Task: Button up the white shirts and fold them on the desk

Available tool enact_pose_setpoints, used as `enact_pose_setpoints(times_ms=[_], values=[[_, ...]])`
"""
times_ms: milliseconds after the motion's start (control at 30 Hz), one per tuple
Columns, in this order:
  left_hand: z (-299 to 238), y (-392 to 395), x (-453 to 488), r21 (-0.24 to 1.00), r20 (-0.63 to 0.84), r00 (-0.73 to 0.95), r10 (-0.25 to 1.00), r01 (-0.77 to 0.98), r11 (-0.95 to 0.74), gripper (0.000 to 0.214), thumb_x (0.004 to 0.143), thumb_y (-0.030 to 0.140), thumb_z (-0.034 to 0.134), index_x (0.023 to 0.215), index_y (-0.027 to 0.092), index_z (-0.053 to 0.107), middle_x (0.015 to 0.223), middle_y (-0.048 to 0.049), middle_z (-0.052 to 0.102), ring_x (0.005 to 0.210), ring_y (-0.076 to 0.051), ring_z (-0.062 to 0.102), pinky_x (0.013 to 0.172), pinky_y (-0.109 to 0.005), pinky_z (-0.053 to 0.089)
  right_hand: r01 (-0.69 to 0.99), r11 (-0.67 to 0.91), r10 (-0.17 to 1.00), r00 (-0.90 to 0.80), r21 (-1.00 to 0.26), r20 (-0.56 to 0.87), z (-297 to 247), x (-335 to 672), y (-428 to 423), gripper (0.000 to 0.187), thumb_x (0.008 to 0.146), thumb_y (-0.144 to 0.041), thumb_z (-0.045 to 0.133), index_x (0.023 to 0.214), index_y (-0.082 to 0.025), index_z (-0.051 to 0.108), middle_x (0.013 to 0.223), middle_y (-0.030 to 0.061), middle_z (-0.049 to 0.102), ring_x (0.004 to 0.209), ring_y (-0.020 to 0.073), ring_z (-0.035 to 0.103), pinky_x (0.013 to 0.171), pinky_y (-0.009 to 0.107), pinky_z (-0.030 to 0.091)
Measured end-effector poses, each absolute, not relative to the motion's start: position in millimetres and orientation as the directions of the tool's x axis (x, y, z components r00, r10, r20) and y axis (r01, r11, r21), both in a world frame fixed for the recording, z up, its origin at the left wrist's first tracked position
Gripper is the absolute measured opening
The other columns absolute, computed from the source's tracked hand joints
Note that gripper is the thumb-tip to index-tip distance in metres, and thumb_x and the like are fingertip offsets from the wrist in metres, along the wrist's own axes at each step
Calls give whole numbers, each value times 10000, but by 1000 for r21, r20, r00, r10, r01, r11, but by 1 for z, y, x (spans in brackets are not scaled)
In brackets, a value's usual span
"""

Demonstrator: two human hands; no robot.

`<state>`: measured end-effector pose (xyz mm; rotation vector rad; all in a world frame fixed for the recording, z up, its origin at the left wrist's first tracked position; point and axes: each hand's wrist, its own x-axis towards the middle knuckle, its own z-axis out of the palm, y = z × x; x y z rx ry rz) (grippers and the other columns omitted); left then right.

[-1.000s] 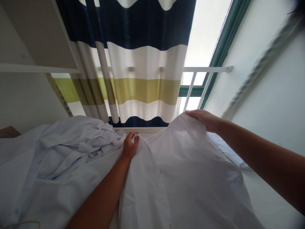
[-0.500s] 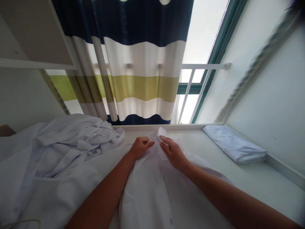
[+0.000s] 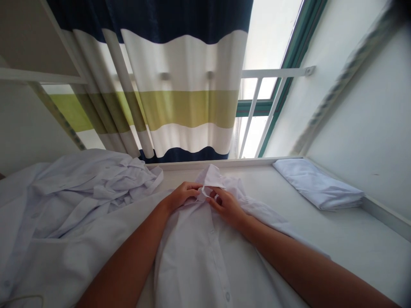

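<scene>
A white button-up shirt (image 3: pixel 192 252) lies spread in front of me, its button placket running down the middle and its collar at the far end. My left hand (image 3: pixel 184 194) pinches the cloth at the left side of the collar. With fingers bent, my right hand (image 3: pixel 227 205) grips the right side of the collar, its fingertips partly hidden behind the raised fabric. The two hands are close together, a small gap of collar between them.
A rumpled heap of white shirts (image 3: pixel 90 188) lies to the left. Against the right wall rests a folded white garment (image 3: pixel 317 184) on the white surface (image 3: pixel 346 239). Behind stand a striped curtain (image 3: pixel 189 107) and a white railing (image 3: pixel 276 73) by the window.
The collar now stands up and folds over more between my hands. My right hand's fingers have curled around its edge. The view has shifted slightly.
</scene>
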<state>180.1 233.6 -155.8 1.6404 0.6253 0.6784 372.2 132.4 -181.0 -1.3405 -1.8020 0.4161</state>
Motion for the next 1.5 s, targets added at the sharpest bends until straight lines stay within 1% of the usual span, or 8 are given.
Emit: enact_pose_setpoints(times_ms=[133,367,633,800,900,1033,1267,1500], values=[[-161,239,177,998,44,692,720,5,-65,345,718,326,781,1014,150,759,855,-48,733,746,-171,626,692,-272,449,671,421,876,-126,-610,466,-181,374,133,336,949,-343,573,1268,-260,634,917,38,710,705,185,623,687,312,499],[-169,239,182,997,2,607,795,-64,46,366,654,330,865,938,129,755,832,-51,729,697,-133,613,684,-264,454,714,488,818,-175,-502,547,-181,376,134,392,959,-219,512,1314,-311,651,1253,36,718,1035,232,697,908,353,515],[-166,227,192,997,4,504,864,-68,36,254,675,326,852,761,131,713,588,39,549,536,-68,416,526,-223,289,873,295,824,-27,-389,565,-182,376,135,475,911,-184,520,1356,-295,643,980,38,790,781,206,707,733,305,496],[-170,221,197,996,9,489,872,-81,35,213,687,313,818,735,143,698,566,46,515,522,-73,397,517,-227,269,852,379,825,-135,-361,548,-181,375,134,419,951,-311,548,1360,-298,636,988,54,764,817,205,685,745,294,489],[-172,220,197,995,1,497,868,-89,50,198,695,309,795,767,142,716,583,36,521,524,-80,404,511,-230,282,817,428,819,-170,-385,549,-178,375,133,430,1002,-403,484,1398,-284,603,990,64,709,846,193,665,756,283,493],[-172,219,197,992,-2,511,859,-107,66,252,747,384,764,755,137,713,620,11,539,557,-98,443,530,-241,334,768,451,815,-146,-455,561,-178,377,134,395,1044,-351,401,1356,-295,636,1046,62,661,936,187,655,837,285,491],[-172,219,197,998,10,532,846,-64,28,268,713,375,831,809,139,746,615,26,555,564,-87,436,556,-238,324,722,431,827,-76,-541,557,-184,381,141,292,955,-296,571,1228,-281,675,997,40,679,781,165,618,774,289,493],[-174,221,196,999,-18,554,832,-29,41,294,655,327,865,859,145,758,750,-11,675,653,-114,559,654,-250,418,617,407,847,20,-673,531,-187,382,144,154,867,-236,623,1018,-255,651,845,-5,697,692,154,597,709,289,490]])
